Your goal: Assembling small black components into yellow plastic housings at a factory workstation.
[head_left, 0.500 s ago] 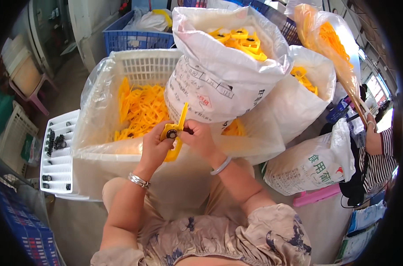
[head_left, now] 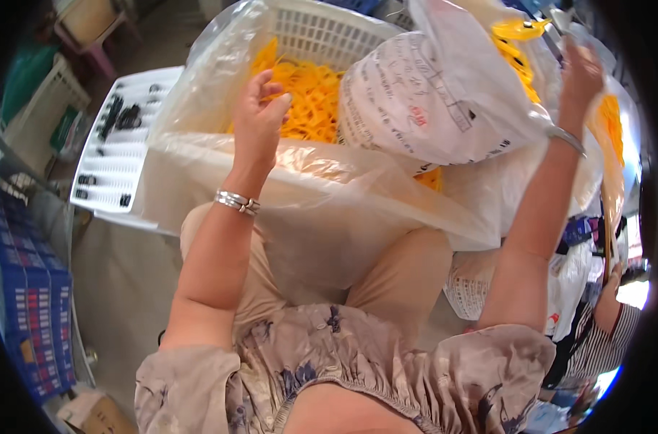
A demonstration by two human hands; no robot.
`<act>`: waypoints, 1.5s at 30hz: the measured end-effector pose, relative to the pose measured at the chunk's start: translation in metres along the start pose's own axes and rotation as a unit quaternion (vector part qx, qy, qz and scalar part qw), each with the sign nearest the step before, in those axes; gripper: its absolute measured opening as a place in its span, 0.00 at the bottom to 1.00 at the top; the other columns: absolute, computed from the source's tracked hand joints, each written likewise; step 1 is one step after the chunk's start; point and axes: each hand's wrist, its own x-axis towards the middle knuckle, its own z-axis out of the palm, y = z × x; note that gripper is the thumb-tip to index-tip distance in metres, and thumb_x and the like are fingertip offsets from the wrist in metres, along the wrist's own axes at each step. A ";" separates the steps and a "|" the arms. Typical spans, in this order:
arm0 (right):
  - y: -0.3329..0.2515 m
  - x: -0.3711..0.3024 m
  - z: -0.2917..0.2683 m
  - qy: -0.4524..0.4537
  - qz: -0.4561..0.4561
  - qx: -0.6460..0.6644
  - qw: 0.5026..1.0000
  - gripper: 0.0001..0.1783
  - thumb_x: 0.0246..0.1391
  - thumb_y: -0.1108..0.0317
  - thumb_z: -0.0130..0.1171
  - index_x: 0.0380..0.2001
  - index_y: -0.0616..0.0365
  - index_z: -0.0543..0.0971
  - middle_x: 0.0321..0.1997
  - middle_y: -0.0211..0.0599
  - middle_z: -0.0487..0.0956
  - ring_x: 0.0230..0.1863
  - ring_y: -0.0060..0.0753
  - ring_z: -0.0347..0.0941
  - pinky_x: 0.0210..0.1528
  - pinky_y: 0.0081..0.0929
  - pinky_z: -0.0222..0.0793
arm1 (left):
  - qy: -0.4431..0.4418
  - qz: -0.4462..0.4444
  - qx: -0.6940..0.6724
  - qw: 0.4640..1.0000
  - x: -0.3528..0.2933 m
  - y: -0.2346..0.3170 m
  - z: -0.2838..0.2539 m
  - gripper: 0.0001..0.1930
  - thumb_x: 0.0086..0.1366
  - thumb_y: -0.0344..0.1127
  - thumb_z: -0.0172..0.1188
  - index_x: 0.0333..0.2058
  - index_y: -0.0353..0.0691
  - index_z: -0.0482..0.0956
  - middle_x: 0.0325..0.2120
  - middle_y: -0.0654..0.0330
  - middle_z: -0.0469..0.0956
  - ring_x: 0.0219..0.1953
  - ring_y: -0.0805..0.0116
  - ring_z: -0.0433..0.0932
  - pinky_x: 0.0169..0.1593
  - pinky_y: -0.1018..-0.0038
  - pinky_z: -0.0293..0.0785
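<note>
My left hand (head_left: 260, 116) is raised over the near side of a white basket (head_left: 329, 32) lined with clear plastic. Its fingers are loosely bent and apart, with nothing in them. Many yellow plastic pieces (head_left: 307, 90) lie heaped in that basket. Far to the right, my right hand (head_left: 582, 76) reaches up beside the mouth of a white woven sack (head_left: 423, 101). Its fingers point away from me and look empty, though slightly blurred. Just left of its fingertips a yellow plastic piece (head_left: 520, 29) lies above other yellow pieces (head_left: 518, 69) at the sack's opening.
A white ribbed tray (head_left: 130, 137) with small black parts sits left of the basket. Blue crates (head_left: 32, 289) stand at the lower left. More sacks fill the right side, and a person in a striped top (head_left: 600, 340) is at the far right.
Both hands held a yellow piece with a black round part in front of the sack; now they are apart. My right hand has swung far right, and my left has moved up over the basket.
</note>
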 end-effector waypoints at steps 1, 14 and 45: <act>-0.004 0.014 -0.007 0.054 0.077 0.176 0.980 0.14 0.46 0.71 0.58 0.39 0.53 0.78 0.25 0.26 0.77 0.18 0.16 0.65 0.20 0.13 0.62 | 0.003 -0.024 -0.024 0.999 0.001 0.001 -0.004 0.22 0.54 0.29 0.54 0.49 0.35 0.65 0.39 0.58 0.69 0.35 0.74 0.69 0.36 0.78 0.69; -0.422 -0.015 0.073 -0.434 0.158 0.586 0.666 0.10 0.42 0.66 0.57 0.26 0.61 0.79 0.21 0.39 0.77 0.26 0.26 0.73 0.30 0.23 0.69 | 0.082 -0.051 -0.099 0.990 -0.004 0.019 -0.032 0.12 0.56 0.26 0.51 0.40 0.32 0.71 0.33 0.60 0.73 0.31 0.74 0.72 0.33 0.79 0.70; -0.534 -0.090 0.081 -0.568 0.197 0.745 0.290 0.17 0.41 0.79 0.53 0.38 0.59 0.75 0.31 0.39 0.78 0.24 0.22 0.69 0.25 0.19 0.64 | 0.089 -0.070 -0.055 0.992 0.004 0.025 -0.070 0.16 0.58 0.28 0.48 0.45 0.30 0.68 0.40 0.52 0.72 0.40 0.66 0.71 0.43 0.71 0.69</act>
